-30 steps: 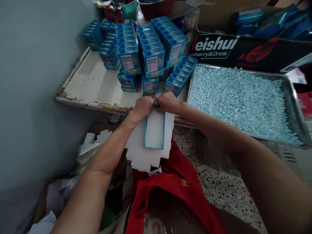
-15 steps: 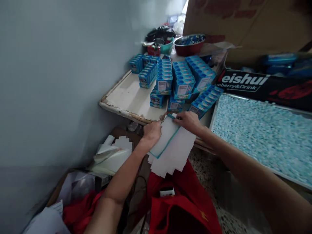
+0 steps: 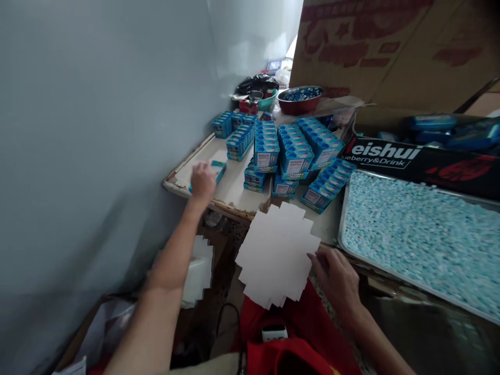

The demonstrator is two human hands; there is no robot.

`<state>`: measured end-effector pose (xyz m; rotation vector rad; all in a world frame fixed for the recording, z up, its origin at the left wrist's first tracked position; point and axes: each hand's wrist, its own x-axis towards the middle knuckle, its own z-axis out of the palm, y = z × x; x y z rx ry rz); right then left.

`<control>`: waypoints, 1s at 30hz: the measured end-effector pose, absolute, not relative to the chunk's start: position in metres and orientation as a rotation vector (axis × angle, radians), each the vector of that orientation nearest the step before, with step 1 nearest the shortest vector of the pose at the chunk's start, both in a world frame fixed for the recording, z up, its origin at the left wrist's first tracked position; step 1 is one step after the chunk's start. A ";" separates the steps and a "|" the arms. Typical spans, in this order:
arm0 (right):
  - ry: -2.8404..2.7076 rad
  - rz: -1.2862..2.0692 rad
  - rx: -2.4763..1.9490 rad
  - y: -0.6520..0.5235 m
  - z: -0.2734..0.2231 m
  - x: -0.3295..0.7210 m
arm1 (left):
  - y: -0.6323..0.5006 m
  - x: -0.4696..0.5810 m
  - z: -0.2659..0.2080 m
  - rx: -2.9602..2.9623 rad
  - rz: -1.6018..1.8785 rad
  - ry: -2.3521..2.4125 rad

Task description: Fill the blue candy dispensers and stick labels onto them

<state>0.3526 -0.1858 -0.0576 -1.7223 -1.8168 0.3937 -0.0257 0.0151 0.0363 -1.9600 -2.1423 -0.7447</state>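
Now my left hand [image 3: 203,179] is over a shallow, blue-edged white cardboard tray [image 3: 220,174] on the chipped white bench [image 3: 230,188]; blurred, cannot tell its grip. Right hand [image 3: 338,278] loosely spread, fingertips at the edge of stacked white notched card sheets [image 3: 279,255].

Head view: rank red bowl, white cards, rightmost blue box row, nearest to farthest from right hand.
1. White cards, just left of the right hand.
2. Rightmost blue box row, ahead of the hand.
3. Red bowl, far ahead, slightly left.
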 end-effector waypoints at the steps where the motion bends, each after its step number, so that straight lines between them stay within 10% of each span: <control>1: -1.753 0.396 -1.807 -0.192 -0.065 0.355 | -0.003 -0.005 0.020 -2.039 -0.845 -2.050; 8: -1.368 0.608 -1.877 -0.170 -0.092 0.343 | -0.105 0.085 -0.075 -2.281 -0.906 -2.347; 30: -1.890 0.502 -2.359 -0.140 -0.045 0.351 | -0.036 0.110 -0.048 -2.616 -0.855 -1.480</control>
